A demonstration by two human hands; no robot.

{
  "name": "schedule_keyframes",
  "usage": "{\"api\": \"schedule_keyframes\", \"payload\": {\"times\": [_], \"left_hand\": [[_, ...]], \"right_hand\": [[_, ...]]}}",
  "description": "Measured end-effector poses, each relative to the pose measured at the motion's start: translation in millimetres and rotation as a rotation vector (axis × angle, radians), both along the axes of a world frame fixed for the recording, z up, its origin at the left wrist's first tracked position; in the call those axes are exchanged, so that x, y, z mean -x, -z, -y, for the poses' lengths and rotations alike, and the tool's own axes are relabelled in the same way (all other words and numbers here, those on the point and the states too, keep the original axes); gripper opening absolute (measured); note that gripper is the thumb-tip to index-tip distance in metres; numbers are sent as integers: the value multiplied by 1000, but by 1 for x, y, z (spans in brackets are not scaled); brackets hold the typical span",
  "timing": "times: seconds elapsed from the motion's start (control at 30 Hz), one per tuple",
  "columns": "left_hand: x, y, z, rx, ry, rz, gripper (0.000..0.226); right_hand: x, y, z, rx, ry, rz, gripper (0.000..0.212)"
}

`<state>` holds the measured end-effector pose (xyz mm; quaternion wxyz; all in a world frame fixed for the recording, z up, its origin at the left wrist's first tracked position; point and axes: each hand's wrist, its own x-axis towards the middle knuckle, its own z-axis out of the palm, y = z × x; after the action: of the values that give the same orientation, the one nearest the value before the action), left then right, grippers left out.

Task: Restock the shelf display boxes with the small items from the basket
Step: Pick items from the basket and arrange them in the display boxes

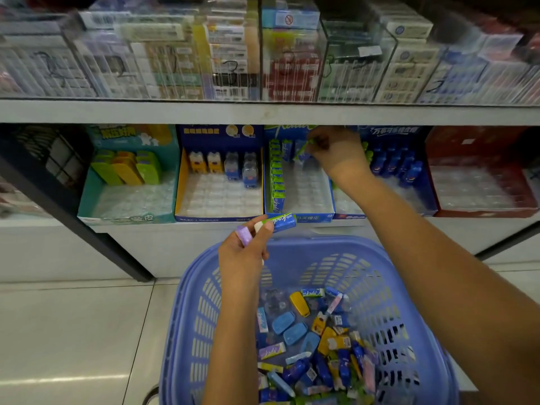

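Note:
My left hand [244, 252] hovers above the lilac-blue basket [187, 317] and grips a few small packs: a green-and-blue eraser pack [282, 222], a purple one [244, 235] and a white one. My right hand [336, 150] reaches into the back of the blue display box [327, 200] on the lower shelf and pinches a green-and-blue pack [304, 149] there. A row of the same green packs [276, 176] stands along that box's left side. The basket holds several loose small items [315, 346] in blue, yellow and pink.
Left of it stand a blue-yellow box [219, 213] with a few bottle-shaped items and a teal box [128, 200] with green and yellow items. To the right are a box of blue bottles [400, 165] and a red box [482, 211]. Clear cases fill the upper shelf [263, 112].

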<state>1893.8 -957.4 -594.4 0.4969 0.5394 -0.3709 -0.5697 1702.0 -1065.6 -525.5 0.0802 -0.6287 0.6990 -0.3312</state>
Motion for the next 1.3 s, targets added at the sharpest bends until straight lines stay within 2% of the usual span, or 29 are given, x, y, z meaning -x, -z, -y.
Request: {"api": "schedule_keyframes", "payload": {"times": [0.23, 0.53, 0.77, 0.97, 1.1, 1.3], "left_hand": [[-4, 4, 3, 28, -32, 45, 13], [-2, 1, 5, 7, -36, 38, 22], [0, 0, 5, 2, -34, 27, 21], [1, -2, 5, -5, -49, 32, 19], [0, -2, 5, -16, -41, 35, 24], [0, -7, 2, -47, -51, -37, 21]], "right_hand": [[-11, 1, 29, -145, -111, -121, 23], [-3, -11, 45, -345, -202, -110, 26], [-12, -3, 49, -331, -216, -204, 29], [-11, -10, 48, -343, -244, -195, 28], [-10, -7, 48, -295, -129, -191, 26], [-15, -8, 51, -360, -55, -236, 27]]}}
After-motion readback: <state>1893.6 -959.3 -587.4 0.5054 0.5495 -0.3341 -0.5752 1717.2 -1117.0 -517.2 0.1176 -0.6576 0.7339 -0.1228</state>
